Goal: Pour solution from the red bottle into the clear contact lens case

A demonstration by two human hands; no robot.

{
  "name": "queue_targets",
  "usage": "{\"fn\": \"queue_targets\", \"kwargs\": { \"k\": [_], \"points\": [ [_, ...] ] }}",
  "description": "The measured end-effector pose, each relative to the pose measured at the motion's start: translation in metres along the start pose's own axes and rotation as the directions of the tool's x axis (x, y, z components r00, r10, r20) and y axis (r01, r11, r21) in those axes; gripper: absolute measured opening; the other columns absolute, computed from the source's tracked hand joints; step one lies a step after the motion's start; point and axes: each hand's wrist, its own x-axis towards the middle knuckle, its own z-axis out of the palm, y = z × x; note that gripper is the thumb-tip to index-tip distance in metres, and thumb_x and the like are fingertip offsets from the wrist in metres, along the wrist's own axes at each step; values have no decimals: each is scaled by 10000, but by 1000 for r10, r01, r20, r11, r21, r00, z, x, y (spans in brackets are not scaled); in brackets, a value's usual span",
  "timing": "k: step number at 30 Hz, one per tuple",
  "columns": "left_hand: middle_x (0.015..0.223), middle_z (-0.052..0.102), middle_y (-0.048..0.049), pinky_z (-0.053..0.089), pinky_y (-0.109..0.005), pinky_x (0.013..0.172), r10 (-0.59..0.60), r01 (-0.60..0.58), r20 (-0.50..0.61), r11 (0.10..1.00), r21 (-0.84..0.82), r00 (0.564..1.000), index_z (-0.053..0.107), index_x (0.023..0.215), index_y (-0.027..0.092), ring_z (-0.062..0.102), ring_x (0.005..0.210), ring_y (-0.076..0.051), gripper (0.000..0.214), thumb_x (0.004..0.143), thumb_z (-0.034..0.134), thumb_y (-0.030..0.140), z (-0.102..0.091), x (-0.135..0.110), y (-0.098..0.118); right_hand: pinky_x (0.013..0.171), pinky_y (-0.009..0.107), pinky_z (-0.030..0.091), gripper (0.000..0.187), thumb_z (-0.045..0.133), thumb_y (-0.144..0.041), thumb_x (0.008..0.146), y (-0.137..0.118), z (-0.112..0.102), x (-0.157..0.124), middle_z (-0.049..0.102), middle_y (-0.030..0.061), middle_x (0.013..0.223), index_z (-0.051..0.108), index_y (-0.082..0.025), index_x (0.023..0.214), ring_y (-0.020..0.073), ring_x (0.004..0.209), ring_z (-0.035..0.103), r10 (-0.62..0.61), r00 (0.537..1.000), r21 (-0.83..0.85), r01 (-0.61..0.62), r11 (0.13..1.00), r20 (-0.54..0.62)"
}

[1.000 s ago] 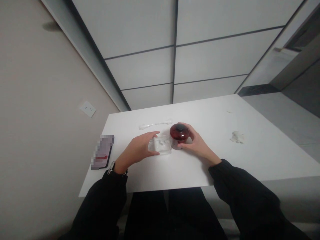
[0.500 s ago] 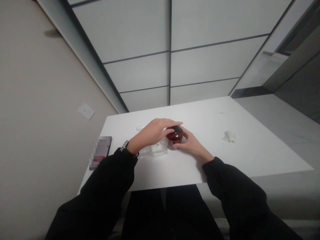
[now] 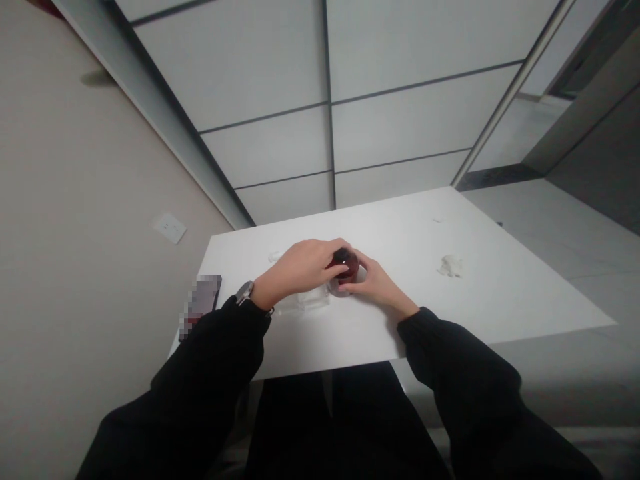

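A dark red round jar (image 3: 347,267) with a black knob on its lid stands on the white table (image 3: 415,320), and its clear lower part (image 3: 336,288) shows below the lid. My left hand (image 3: 303,267) reaches over from the left and grips the lid, covering part of it. My right hand (image 3: 373,285) holds the jar's lower side from the right. Just left of the jar, a clear glass dish (image 3: 303,301) sits below my left wrist. A clear plastic strip (image 3: 274,256) lies beyond my left hand, mostly hidden.
A phone (image 3: 199,308), blurred on its face, lies at the table's left edge. A crumpled white tissue (image 3: 450,267) rests on the right of the table. A wristwatch (image 3: 245,292) circles my left wrist. A wall socket (image 3: 169,228) is on the left wall.
Since the earliest frame, my left hand has moved from the glass dish onto the jar's lid. My head view has shifted slightly, and the jar has not visibly left its place.
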Motion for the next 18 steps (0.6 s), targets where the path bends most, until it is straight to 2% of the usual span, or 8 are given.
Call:
{"fn": "queue_targets", "kwargs": {
  "k": [3,7,10,13,18],
  "points": [
    [809,747,1,431,-319,640,-29,28,27,999,39,999,680,1272,258,689,711,-211,265,1030,575,284,-11,-2,-2,1198,551,460,808,958,-413,665,2,0,0,733,116,1397,677,-234,1401,377,1334,663,-14,1000,-6,14,1000,-4],
    [831,753,-31,402,-327,619,-39,35,15,980,196,999,724,1043,207,691,732,-219,170,996,673,363,-17,6,2,1199,544,456,829,950,-419,687,5,1,-1,707,123,1446,643,-231,1434,375,1361,646,-8,1000,-8,8,1000,-10],
    [867,768,-95,410,-358,641,-45,42,3,955,294,999,736,937,173,704,767,-258,273,1009,647,420,-14,16,9,1204,534,452,826,950,-418,688,4,2,-2,697,121,1461,640,-237,1432,373,1378,632,-15,1000,-3,15,1000,-10],
    [798,749,-138,424,-385,658,-56,51,3,925,376,998,747,796,148,718,779,-294,430,1047,564,446,-10,25,14,1172,532,477,751,940,-426,694,0,1,-2,734,115,1387,673,-229,1368,371,1321,661,-15,1000,-18,15,1000,-2],
    [691,688,-150,414,-395,652,-89,109,-65,895,434,994,754,692,132,699,734,-308,609,1078,491,523,-14,33,18,1137,535,496,752,930,-386,700,-4,0,0,753,133,1333,667,-197,1380,365,1264,686,0,1000,-40,1,999,6]
  ]
}}
